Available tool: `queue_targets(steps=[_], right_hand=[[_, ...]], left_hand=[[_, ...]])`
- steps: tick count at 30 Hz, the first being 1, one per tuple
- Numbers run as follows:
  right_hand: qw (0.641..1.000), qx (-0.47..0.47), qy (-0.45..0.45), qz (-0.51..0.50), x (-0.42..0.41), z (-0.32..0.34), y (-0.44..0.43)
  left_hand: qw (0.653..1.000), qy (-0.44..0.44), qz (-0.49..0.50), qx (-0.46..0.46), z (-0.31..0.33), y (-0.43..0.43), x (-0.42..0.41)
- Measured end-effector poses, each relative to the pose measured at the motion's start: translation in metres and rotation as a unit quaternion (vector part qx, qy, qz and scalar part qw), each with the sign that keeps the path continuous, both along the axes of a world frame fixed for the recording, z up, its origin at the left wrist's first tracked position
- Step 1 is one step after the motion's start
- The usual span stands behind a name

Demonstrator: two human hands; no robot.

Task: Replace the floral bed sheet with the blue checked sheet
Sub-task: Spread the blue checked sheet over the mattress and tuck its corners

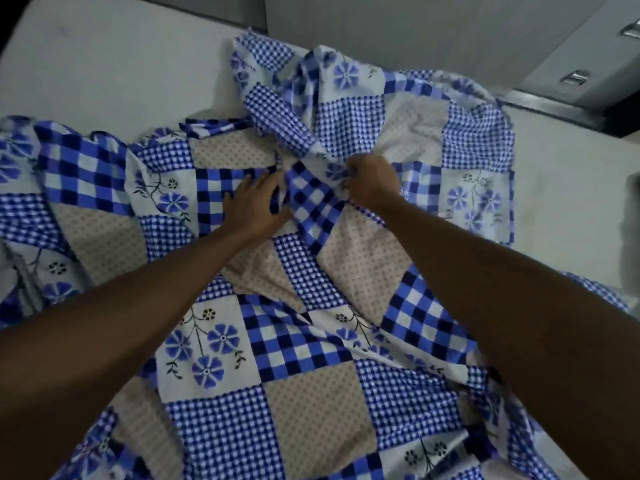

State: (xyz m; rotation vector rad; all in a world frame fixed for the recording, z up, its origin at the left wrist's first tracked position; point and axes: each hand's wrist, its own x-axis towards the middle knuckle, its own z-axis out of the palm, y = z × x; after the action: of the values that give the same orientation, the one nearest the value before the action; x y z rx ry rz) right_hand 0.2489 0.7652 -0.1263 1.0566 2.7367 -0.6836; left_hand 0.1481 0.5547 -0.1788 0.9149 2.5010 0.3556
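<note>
The blue checked sheet [298, 375], a patchwork of blue checks, blue flowers and beige dotted squares, lies rumpled over the near part of the bare pale mattress [114, 71]. Its far part is bunched into folds near the middle. My right hand [372, 183] grips a raised fold of the sheet with curled fingers. My left hand [254, 202] lies beside that fold with fingers spread and fairly straight, touching the cloth. Both forearms reach in from the bottom of the view. No floral sheet is in view.
Bare mattress shows at the far left and along the right side [571, 188]. A pale wall stands behind the bed. At the upper right is a grey cabinet front [588, 64] with metal handles, and a dark ledge below it.
</note>
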Motion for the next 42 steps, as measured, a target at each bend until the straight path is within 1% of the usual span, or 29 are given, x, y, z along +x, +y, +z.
queue_targets(steps=[1,2,3,4,5,7,8,9,11,12,13,16,18,21,23,25,26,27,29,31,33,34,36,37,38,39,40,41,42], right_hand=[[0.997,-0.003,0.030,-0.069,0.009,0.004,0.017],[0.985,-0.003,0.066,-0.159,0.026,0.007,0.042],[0.965,0.005,0.090,-0.247,0.050,0.010,0.071],[0.942,0.020,0.087,-0.322,0.078,0.008,0.101],[0.926,0.033,0.060,-0.371,0.113,0.008,0.127],[0.900,0.080,0.009,-0.429,0.173,0.002,0.156],[0.885,0.096,0.006,-0.456,0.196,-0.002,0.160],[0.869,0.115,0.012,-0.480,0.214,-0.006,0.159],[0.842,0.164,0.006,-0.514,0.230,-0.005,0.144],[0.842,0.166,0.009,-0.513,0.230,-0.006,0.137],[0.862,0.166,0.029,-0.479,0.225,-0.008,0.128],[0.947,0.158,0.113,-0.256,0.176,-0.022,0.114],[0.978,0.118,0.126,-0.113,0.125,-0.027,0.108],[0.992,0.073,0.096,0.037,0.052,-0.025,0.101],[0.990,0.087,0.060,0.096,0.015,-0.025,0.100],[0.987,0.102,0.045,0.114,-0.006,-0.030,0.100],[0.989,0.098,0.059,0.093,-0.012,-0.030,0.102],[0.992,0.084,0.085,0.050,-0.015,-0.032,0.107],[0.986,0.039,0.140,-0.076,-0.012,-0.032,0.122],[0.960,-0.013,0.188,-0.208,-0.001,-0.025,0.147],[0.925,-0.026,0.202,-0.321,0.018,-0.016,0.184],[0.900,-0.036,0.218,-0.375,0.029,-0.010,0.201],[0.831,-0.079,0.286,-0.471,0.054,0.003,0.233],[0.794,-0.100,0.326,-0.503,0.067,0.010,0.248],[0.763,-0.121,0.364,-0.520,0.079,0.015,0.261],[0.739,-0.136,0.398,-0.526,0.089,0.019,0.271],[0.728,-0.146,0.411,-0.530,0.098,0.021,0.275],[0.727,-0.150,0.406,-0.533,0.103,0.028,0.270],[0.736,-0.145,0.391,-0.534,0.106,0.031,0.262]], left_hand=[[1.000,-0.005,-0.003,-0.010,-0.005,0.002,-0.003],[1.000,-0.003,-0.015,-0.017,-0.009,0.003,-0.006],[0.999,0.001,-0.028,-0.026,-0.013,0.003,-0.008],[0.998,0.003,-0.037,-0.041,-0.017,0.004,-0.009],[0.997,0.000,-0.036,-0.062,-0.017,0.006,-0.007],[0.994,0.013,-0.025,-0.108,-0.013,0.016,-0.005],[0.992,0.032,-0.014,-0.123,-0.007,0.023,-0.003],[0.991,0.054,0.003,-0.123,0.000,0.031,-0.003],[0.992,0.082,0.034,-0.090,0.009,0.045,-0.007],[0.993,0.079,0.038,-0.073,0.012,0.051,-0.009],[0.996,0.065,0.038,-0.054,0.014,0.056,-0.011],[1.000,0.017,0.024,0.011,0.015,0.070,-0.014],[0.998,0.038,-0.017,0.039,0.016,0.079,-0.019],[0.994,0.064,-0.047,0.076,0.021,0.106,-0.032],[0.994,0.051,-0.053,0.079,0.019,0.131,-0.045],[0.995,0.032,-0.054,0.079,0.015,0.152,-0.057],[0.996,0.034,-0.043,0.073,0.013,0.160,-0.062],[0.997,0.045,-0.030,0.061,0.013,0.167,-0.063],[0.995,0.073,-0.013,0.063,0.014,0.175,-0.067],[0.992,0.078,0.023,0.092,0.020,0.173,-0.070],[0.985,0.078,0.095,0.120,0.030,0.165,-0.076],[0.980,0.078,0.132,0.124,0.035,0.160,-0.081],[0.970,0.064,0.196,0.125,0.053,0.151,-0.093],[0.962,0.058,0.235,0.129,0.063,0.145,-0.100],[0.948,0.057,0.277,0.144,0.071,0.140,-0.110],[0.933,0.055,0.316,0.163,0.080,0.134,-0.119],[0.920,0.058,0.347,0.175,0.087,0.127,-0.126],[0.913,0.076,0.365,0.167,0.092,0.120,-0.126],[0.912,0.104,0.370,0.142,0.093,0.112,-0.123]])
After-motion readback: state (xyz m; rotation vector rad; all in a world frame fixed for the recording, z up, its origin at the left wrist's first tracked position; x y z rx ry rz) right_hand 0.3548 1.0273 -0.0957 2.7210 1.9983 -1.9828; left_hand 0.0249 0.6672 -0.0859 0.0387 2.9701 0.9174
